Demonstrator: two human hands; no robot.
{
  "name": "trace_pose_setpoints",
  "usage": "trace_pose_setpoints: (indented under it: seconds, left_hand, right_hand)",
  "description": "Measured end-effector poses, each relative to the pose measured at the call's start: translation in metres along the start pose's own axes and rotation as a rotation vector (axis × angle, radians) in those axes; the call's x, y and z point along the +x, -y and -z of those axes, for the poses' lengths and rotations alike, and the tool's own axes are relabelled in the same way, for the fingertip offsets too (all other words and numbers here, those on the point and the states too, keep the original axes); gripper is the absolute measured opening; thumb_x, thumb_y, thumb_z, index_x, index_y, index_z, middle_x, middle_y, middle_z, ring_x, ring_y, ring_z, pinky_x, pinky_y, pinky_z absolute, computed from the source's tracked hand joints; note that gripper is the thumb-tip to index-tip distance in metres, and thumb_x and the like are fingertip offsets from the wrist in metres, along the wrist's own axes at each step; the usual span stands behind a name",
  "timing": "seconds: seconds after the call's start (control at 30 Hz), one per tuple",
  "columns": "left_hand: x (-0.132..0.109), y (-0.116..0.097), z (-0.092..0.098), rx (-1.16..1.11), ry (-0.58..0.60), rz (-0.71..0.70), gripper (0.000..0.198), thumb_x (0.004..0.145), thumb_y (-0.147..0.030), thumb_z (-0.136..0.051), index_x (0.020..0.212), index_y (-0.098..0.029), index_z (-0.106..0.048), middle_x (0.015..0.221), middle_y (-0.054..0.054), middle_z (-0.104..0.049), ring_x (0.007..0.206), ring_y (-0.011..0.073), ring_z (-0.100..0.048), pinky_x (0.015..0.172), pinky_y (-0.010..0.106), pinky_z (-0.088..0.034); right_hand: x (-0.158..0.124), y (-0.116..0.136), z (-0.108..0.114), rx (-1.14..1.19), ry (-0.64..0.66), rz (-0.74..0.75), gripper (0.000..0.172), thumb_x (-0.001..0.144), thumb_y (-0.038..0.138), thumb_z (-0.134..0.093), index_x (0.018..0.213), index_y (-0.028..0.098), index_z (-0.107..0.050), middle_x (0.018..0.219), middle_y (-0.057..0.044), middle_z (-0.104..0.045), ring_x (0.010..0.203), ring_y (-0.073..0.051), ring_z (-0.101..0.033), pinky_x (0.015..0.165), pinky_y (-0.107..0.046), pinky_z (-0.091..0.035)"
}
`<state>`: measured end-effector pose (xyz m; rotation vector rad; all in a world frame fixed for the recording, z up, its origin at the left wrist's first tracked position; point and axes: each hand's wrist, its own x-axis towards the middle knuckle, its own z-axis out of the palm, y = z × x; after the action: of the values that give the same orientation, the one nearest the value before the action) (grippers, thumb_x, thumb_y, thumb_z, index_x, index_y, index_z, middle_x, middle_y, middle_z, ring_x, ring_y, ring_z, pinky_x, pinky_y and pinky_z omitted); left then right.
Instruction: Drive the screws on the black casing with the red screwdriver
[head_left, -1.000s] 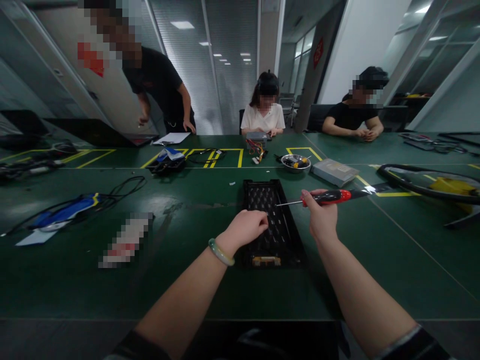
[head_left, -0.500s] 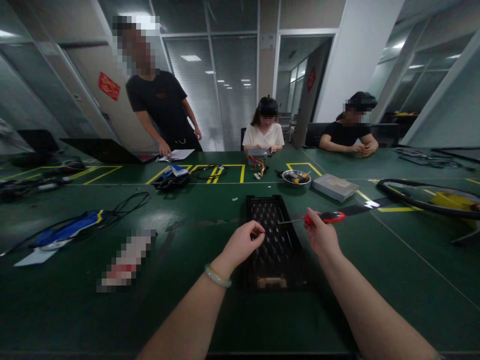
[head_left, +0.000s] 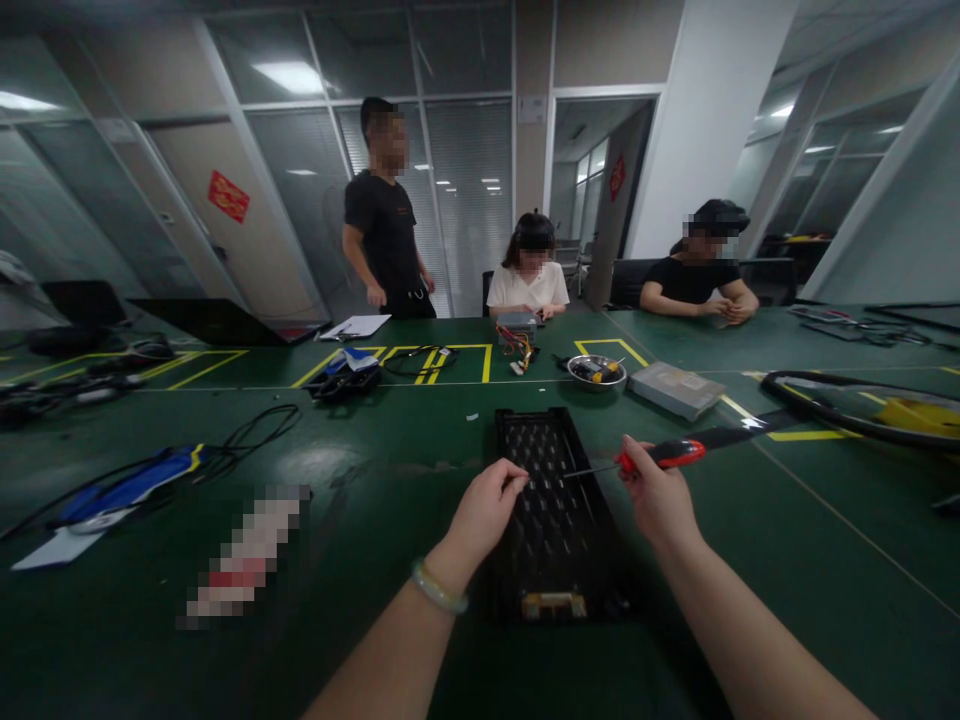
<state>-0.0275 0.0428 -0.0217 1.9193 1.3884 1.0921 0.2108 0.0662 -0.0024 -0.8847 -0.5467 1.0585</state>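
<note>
My right hand (head_left: 660, 500) grips a red and black screwdriver (head_left: 675, 454), its thin shaft pointing left over a black rectangular panel with rows of small slots (head_left: 551, 560). The panel lies lengthwise in front of me on the green table, with a yellowish piece at its near end. At the panel's left edge is my left hand (head_left: 487, 505), a bracelet on its wrist. Its thumb and fingertips are pressed together above the panel; whatever is between them, if anything, is too small to make out.
A metal bowl of small parts (head_left: 596, 374) and a grey box (head_left: 675, 390) stand beyond the panel. On the left lie a blue pouch (head_left: 135, 487) and black cables (head_left: 259, 430). A racket-like hoop (head_left: 862, 405) lies right. Two people sit opposite; another person stands.
My view has tilted up slightly, so the table sits lower. The standing person has straightened and moved right, away from the papers. Both my hands keep nearly the same pose over the panel.
</note>
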Motion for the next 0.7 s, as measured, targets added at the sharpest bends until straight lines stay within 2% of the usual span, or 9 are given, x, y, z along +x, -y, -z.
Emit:
trace_pose_setpoints:
  seconds: [0.13, 0.3, 0.4, 0.47, 0.53, 0.6, 0.63, 0.7]
  left_hand:
    - [-0.001, -0.003, 0.003, -0.017, -0.004, 0.002, 0.016, 0.093, -0.03, -0.054, 0.095, -0.021, -0.067, 0.099, 0.003, -0.069, 0.093, 0.0194, -0.063, 0.085, 0.033, -0.05]
    - [-0.002, -0.009, 0.007, -0.033, 0.025, -0.025, 0.021, 0.093, -0.034, -0.056, 0.1, -0.024, -0.073, 0.104, 0.003, -0.067, 0.099, 0.0196, -0.063, 0.092, 0.034, -0.048]
    - [-0.002, -0.009, 0.004, -0.084, 0.018, 0.007, 0.022, 0.091, -0.035, -0.058, 0.106, -0.024, -0.07, 0.104, 0.003, -0.067, 0.098, 0.0191, -0.063, 0.09, 0.034, -0.048]
    - [-0.001, -0.01, 0.001, -0.169, -0.011, 0.054, 0.024, 0.087, -0.035, -0.064, 0.107, -0.022, -0.064, 0.096, 0.001, -0.066, 0.09, 0.0175, -0.062, 0.084, 0.031, -0.049]
    - [-0.002, -0.012, -0.002, -0.277, -0.022, 0.077, 0.03, 0.083, -0.034, -0.069, 0.108, -0.021, -0.057, 0.085, -0.001, -0.065, 0.08, 0.0155, -0.061, 0.076, 0.028, -0.048]
    - [-0.004, -0.017, -0.003, -0.37, 0.016, 0.061, 0.037, 0.082, -0.032, -0.071, 0.111, -0.021, -0.051, 0.081, -0.003, -0.065, 0.075, 0.0143, -0.061, 0.073, 0.027, -0.046]
    - [-0.005, -0.02, -0.003, -0.409, 0.05, 0.047, 0.041, 0.081, -0.031, -0.072, 0.113, -0.02, -0.049, 0.081, -0.003, -0.066, 0.075, 0.0142, -0.061, 0.074, 0.027, -0.046]
    - [-0.008, -0.025, -0.003, -0.479, 0.125, 0.031, 0.045, 0.08, -0.029, -0.073, 0.117, -0.02, -0.048, 0.083, -0.002, -0.068, 0.078, 0.0148, -0.064, 0.076, 0.028, -0.047]
  right_hand:
    - [-0.002, 0.002, -0.001, -0.016, 0.006, 0.02, 0.036, 0.056, 0.032, -0.091, 0.072, 0.015, -0.063, 0.06, 0.004, -0.061, 0.054, -0.006, -0.056, 0.047, -0.014, -0.046]
    - [-0.003, 0.004, -0.002, -0.061, 0.031, 0.067, 0.035, 0.061, 0.035, -0.088, 0.076, 0.017, -0.063, 0.067, 0.002, -0.067, 0.056, -0.007, -0.059, 0.046, -0.016, -0.045]
    - [-0.006, 0.006, -0.003, -0.106, 0.072, 0.135, 0.034, 0.064, 0.036, -0.087, 0.081, 0.019, -0.063, 0.076, -0.001, -0.072, 0.064, -0.011, -0.065, 0.049, -0.018, -0.048]
    - [-0.011, 0.008, -0.004, -0.13, 0.102, 0.191, 0.033, 0.063, 0.033, -0.087, 0.083, 0.021, -0.063, 0.079, 0.0, -0.072, 0.072, -0.015, -0.068, 0.055, -0.022, -0.052]
    - [-0.018, 0.009, -0.004, -0.241, 0.225, 0.333, 0.025, 0.068, 0.028, -0.085, 0.082, 0.022, -0.065, 0.083, 0.0, -0.072, 0.082, -0.018, -0.069, 0.07, -0.031, -0.057]
    - [-0.026, 0.01, -0.003, -0.456, 0.483, 0.571, 0.012, 0.076, 0.023, -0.078, 0.085, 0.024, -0.07, 0.088, -0.003, -0.073, 0.091, -0.021, -0.069, 0.084, -0.038, -0.056]
    - [-0.03, 0.01, -0.002, -0.572, 0.636, 0.692, 0.011, 0.08, 0.021, -0.074, 0.09, 0.025, -0.073, 0.091, -0.004, -0.073, 0.094, -0.022, -0.068, 0.087, -0.041, -0.054]
    - [-0.035, 0.009, -0.002, -0.722, 0.871, 0.852, 0.021, 0.085, 0.018, -0.068, 0.104, 0.027, -0.073, 0.096, -0.006, -0.072, 0.097, -0.022, -0.066, 0.086, -0.042, -0.053]
